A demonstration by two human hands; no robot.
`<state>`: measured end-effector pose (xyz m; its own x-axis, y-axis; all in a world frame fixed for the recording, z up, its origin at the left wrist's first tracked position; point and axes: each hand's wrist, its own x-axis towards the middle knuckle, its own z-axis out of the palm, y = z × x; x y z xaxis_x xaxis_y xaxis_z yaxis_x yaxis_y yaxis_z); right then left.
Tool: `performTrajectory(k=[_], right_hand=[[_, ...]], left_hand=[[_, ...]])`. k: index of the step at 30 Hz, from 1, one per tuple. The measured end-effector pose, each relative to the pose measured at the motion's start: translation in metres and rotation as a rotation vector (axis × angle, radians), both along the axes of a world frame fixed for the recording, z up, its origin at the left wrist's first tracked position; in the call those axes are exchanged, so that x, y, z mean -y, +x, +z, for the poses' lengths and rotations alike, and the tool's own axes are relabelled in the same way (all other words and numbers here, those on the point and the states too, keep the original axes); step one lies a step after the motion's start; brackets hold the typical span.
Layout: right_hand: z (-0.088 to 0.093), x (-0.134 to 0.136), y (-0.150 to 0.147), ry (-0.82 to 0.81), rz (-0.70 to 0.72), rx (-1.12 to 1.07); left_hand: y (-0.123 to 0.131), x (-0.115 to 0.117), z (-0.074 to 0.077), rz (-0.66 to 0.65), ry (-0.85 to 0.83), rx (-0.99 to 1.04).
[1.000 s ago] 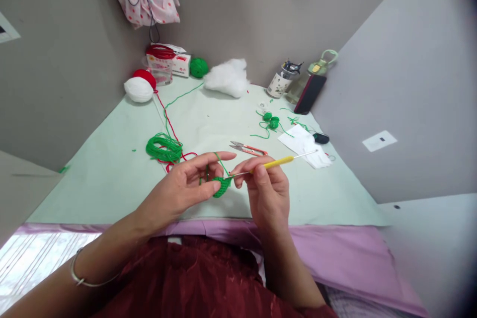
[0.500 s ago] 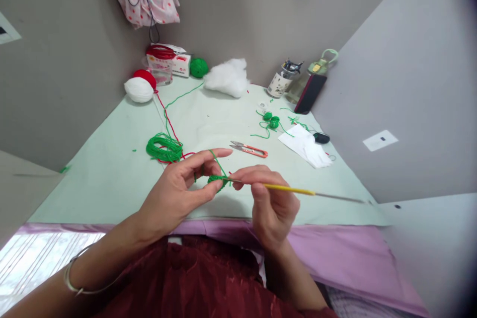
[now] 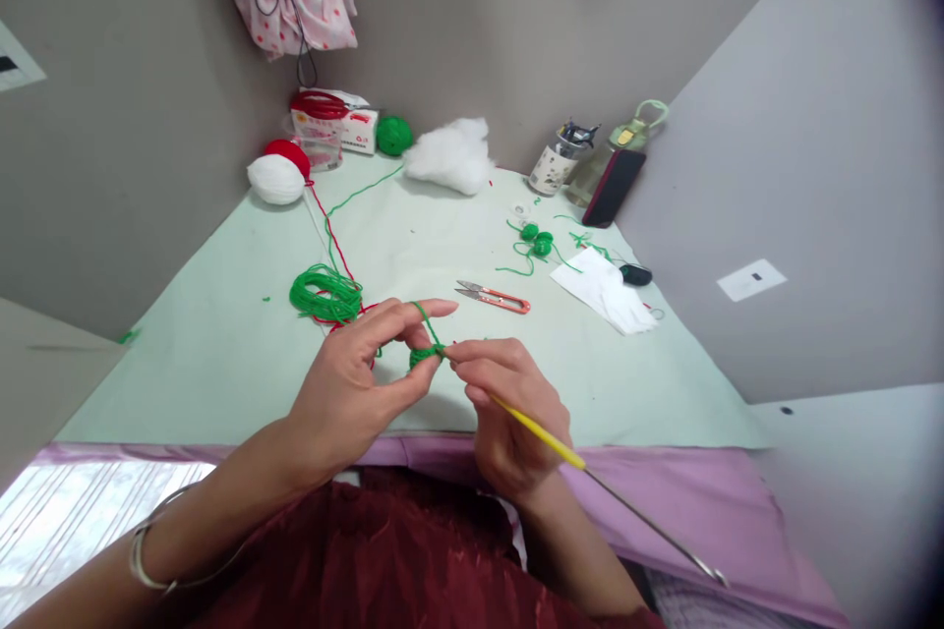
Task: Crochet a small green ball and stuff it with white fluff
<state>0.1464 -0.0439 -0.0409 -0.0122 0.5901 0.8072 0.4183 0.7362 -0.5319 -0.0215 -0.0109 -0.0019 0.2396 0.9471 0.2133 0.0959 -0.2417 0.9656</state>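
A small green crochet piece (image 3: 420, 356) is pinched between the thumb and fingers of my left hand (image 3: 361, 373). Green yarn (image 3: 429, 322) runs from it up over my stretched left index finger. My right hand (image 3: 512, 413) grips a crochet hook (image 3: 542, 432) with a yellow handle; its metal back end slants down to the right. The hook's working tip meets the edge of the green piece, partly covered by my fingers. Left of my hands lies a loose hank of green yarn (image 3: 324, 293). Orange thread snips (image 3: 494, 297) rest just beyond my right hand.
At the back stand white and red yarn balls (image 3: 276, 179), a box (image 3: 358, 130), a green ball (image 3: 393, 136) and white stuffing (image 3: 449, 157). To the right are a pen cup (image 3: 553, 167), a bottle (image 3: 590, 179), a phone (image 3: 615, 189), small green pieces (image 3: 542, 243) and white paper (image 3: 605, 290).
My right hand has turned and shifted slightly left, so the hook's back end has swung from nearly level to pointing down right. The left hand keeps its hold on the green piece.
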Motion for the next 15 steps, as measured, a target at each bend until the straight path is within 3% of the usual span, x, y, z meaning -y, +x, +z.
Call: performTrajectory(k=[5,10,12,15], right_hand=[[0.002,-0.003,0.002,-0.009,0.046,-0.022],[0.0,-0.006,0.001,-0.032,0.04,-0.013],[-0.005,-0.007,0.001,0.031,-0.03,0.077],[-0.011,-0.007,0.001,0.172,-0.188,0.273]], left_hand=[[-0.002,0.0,-0.003,0.044,-0.031,0.001],[-0.001,0.0,-0.004,0.073,0.039,-0.027],[0.002,0.001,-0.005,0.059,-0.002,0.019],[0.005,0.003,-0.007,-0.031,-0.192,0.201]])
